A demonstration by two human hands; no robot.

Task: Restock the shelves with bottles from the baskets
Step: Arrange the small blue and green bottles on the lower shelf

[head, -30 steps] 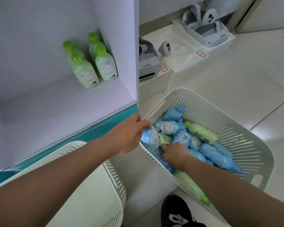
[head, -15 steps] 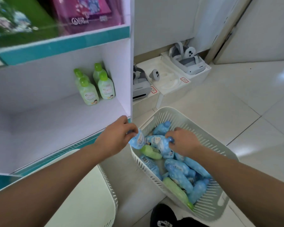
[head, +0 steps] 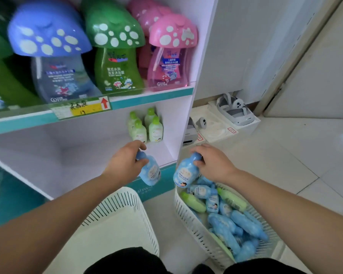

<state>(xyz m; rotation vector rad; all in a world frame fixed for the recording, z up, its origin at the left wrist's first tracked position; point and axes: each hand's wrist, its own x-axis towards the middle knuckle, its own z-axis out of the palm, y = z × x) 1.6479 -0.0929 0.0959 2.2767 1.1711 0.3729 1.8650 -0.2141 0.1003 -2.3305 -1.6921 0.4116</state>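
Observation:
My left hand (head: 125, 165) grips a small blue bottle (head: 151, 172) by its cap, hanging just in front of the lower shelf (head: 87, 161). My right hand (head: 214, 165) holds a second blue bottle (head: 184, 174) by its cap, above the left end of the right basket (head: 188, 212). That white slatted basket holds several blue bottles (head: 242, 224) and a few green ones (head: 192, 201). At the back right of the lower shelf stand several small green-capped bottles (head: 146, 126).
A second white basket (head: 125, 210) stands on the floor under my left arm. The upper shelf carries large mushroom-capped bottles (head: 115, 52) behind a price label (head: 81, 107). White boxes with headsets (head: 234, 113) sit on the floor right of the shelf unit, by a door frame.
Both hands have risen from the right basket, each carrying a blue bottle. The left one has moved toward the lower shelf. My view has tilted up, showing the upper shelf.

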